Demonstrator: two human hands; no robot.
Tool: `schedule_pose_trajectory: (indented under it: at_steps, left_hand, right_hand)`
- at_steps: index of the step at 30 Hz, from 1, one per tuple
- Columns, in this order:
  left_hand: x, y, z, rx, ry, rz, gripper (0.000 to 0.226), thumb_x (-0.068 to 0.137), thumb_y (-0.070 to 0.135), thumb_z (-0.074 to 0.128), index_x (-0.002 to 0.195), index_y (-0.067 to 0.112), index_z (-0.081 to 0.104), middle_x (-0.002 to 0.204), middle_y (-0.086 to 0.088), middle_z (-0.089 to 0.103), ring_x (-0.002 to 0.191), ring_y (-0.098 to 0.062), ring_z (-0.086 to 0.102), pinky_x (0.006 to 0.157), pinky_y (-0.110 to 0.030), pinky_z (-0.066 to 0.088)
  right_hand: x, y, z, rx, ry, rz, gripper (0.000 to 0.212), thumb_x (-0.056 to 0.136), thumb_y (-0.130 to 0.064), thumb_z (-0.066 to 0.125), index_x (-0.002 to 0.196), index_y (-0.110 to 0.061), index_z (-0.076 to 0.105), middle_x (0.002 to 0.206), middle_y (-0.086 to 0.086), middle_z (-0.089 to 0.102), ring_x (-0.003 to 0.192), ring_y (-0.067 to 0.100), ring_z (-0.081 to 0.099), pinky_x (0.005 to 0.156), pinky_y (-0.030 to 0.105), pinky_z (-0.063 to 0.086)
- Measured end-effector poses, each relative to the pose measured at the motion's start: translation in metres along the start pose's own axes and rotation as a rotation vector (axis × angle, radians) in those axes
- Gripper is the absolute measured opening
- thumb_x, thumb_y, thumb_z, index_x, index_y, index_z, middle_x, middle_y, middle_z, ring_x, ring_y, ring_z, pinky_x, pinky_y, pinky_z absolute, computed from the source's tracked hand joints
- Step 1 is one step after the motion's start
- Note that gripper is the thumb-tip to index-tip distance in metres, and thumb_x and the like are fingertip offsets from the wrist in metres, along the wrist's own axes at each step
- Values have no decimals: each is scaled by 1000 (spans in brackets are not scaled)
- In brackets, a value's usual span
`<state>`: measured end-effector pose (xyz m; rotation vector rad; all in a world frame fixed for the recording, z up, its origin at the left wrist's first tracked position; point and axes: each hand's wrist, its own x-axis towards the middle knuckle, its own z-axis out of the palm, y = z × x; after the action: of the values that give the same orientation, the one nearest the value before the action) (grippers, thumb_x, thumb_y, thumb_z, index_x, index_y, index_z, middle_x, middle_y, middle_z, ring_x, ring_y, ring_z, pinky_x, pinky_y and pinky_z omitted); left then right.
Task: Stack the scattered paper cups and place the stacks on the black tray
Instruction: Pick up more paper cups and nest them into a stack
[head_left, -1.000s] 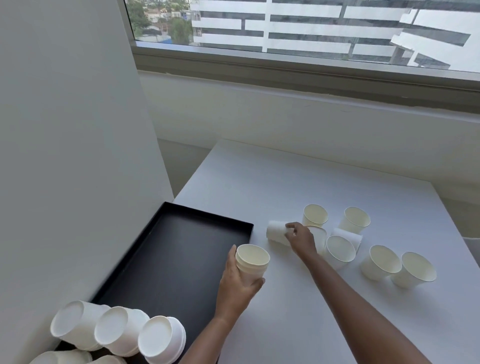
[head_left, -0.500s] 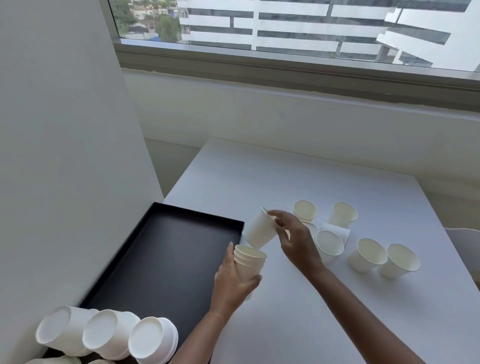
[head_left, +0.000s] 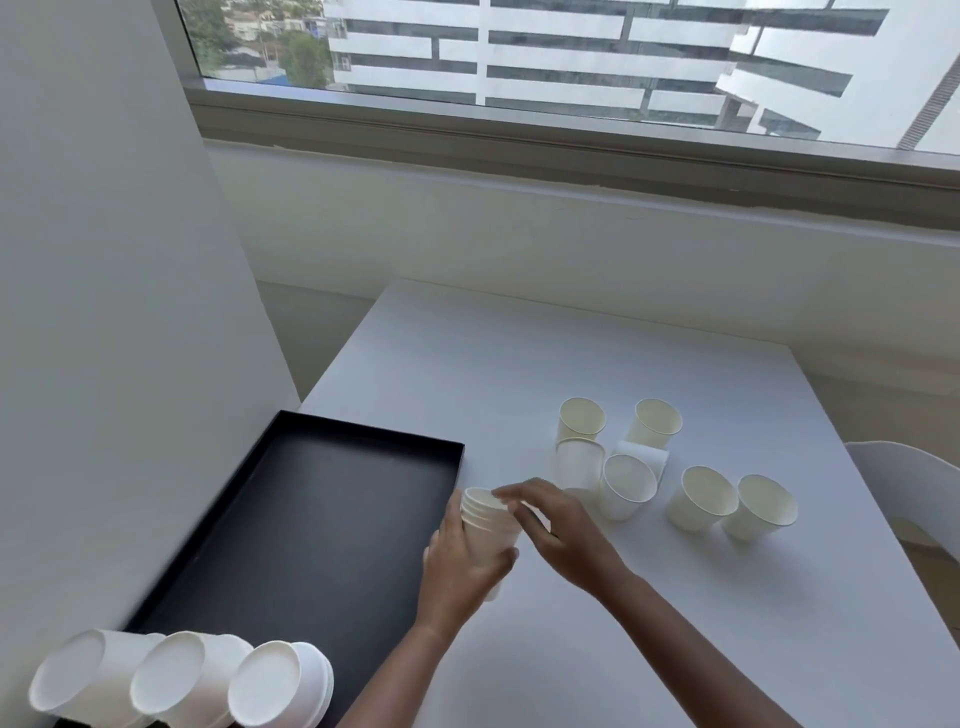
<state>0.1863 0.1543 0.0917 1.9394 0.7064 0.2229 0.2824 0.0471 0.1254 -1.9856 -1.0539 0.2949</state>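
Note:
My left hand grips a short stack of white paper cups, upright on the white table just right of the black tray. My right hand rests on the stack's top cup, fingers over its rim and thumb on its side. Several loose cups stand farther right: two at the back, two in the middle, and two to the right. One cup lies on its side among them. Three cup stacks lie on the tray's near end.
A white wall runs close along the tray's left side. The table's far edge faces a window ledge. A white chair sits off the table's right edge.
My right hand picked up a cup lying on its side, carried it left and set it into the stack in my left hand. The view shifted slightly.

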Motion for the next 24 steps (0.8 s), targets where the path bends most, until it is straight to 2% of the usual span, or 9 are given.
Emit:
schedule_pose_trajectory:
  at_steps: [2, 4, 6, 9, 11, 14, 19, 22, 24]
  left_hand:
    - [2, -2, 2, 9, 24, -4, 88, 70, 35, 73, 140, 23, 21, 123, 0, 55, 112, -25, 51, 99, -44, 40]
    - [3, -5, 3, 16, 32, -14, 89, 71, 32, 74, 141, 22, 20, 122, 1, 55, 111, -25, 52, 100, -45, 40]
    - [3, -6, 4, 14, 26, -22, 89, 71, 31, 74, 141, 23, 19, 122, 2, 55, 111, -24, 52, 101, -45, 39]
    - [3, -8, 7, 14, 16, -21, 89, 71, 30, 73, 141, 23, 19, 123, 3, 54, 112, -23, 51, 102, -45, 37]
    - [4, -8, 8, 11, 9, -23, 89, 71, 30, 73, 141, 23, 18, 126, 2, 53, 114, -23, 51, 103, -45, 37]
    - [4, -9, 8, 10, 9, -16, 89, 71, 30, 73, 141, 24, 19, 127, 3, 52, 114, -22, 50, 104, -43, 36]
    - [2, -11, 7, 2, 15, -3, 91, 70, 31, 74, 141, 25, 18, 123, 7, 52, 113, -20, 50, 102, -38, 38]
    - [2, -12, 7, 27, 12, 8, 93, 70, 34, 73, 142, 24, 16, 128, 3, 52, 113, -21, 49, 103, -41, 37]
    - [2, -13, 8, 48, 10, 13, 92, 70, 35, 73, 142, 25, 16, 128, 2, 52, 112, -22, 48, 103, -42, 36]
  right_hand:
    - [1, 13, -6, -105, 104, 29, 23, 92, -8, 49, 110, -13, 63, 107, 4, 65, 103, 14, 59, 88, 13, 40]
    - [2, 31, -14, -293, 163, 116, 27, 91, -7, 49, 116, -7, 58, 116, 9, 62, 111, 22, 56, 97, 24, 39]
    - [3, 50, -21, -493, 138, 277, 35, 91, -13, 47, 126, -5, 49, 128, 11, 54, 123, 25, 46, 108, 36, 30]
    - [0, 70, -29, -707, 57, 501, 43, 95, -27, 40, 133, -8, 36, 136, 7, 44, 132, 19, 34, 113, 45, 16]
    - [-3, 78, -33, -789, 7, 575, 42, 95, -24, 37, 135, -11, 31, 135, 5, 44, 131, 18, 34, 114, 51, 14]
    - [-7, 83, -38, -809, -10, 640, 38, 94, -13, 34, 132, -13, 36, 129, 7, 51, 127, 21, 41, 112, 60, 10]
    - [-13, 82, -40, -810, 100, 591, 41, 88, 2, 34, 121, -16, 49, 107, 6, 62, 113, 26, 51, 111, 62, 11]
    - [-14, 69, -39, -758, 281, 467, 39, 86, 3, 45, 121, -13, 55, 98, 12, 65, 101, 32, 58, 103, 57, 28]
    - [-12, 55, -37, -644, 398, 357, 35, 83, 6, 51, 115, -6, 60, 90, 18, 67, 90, 38, 61, 89, 52, 42]
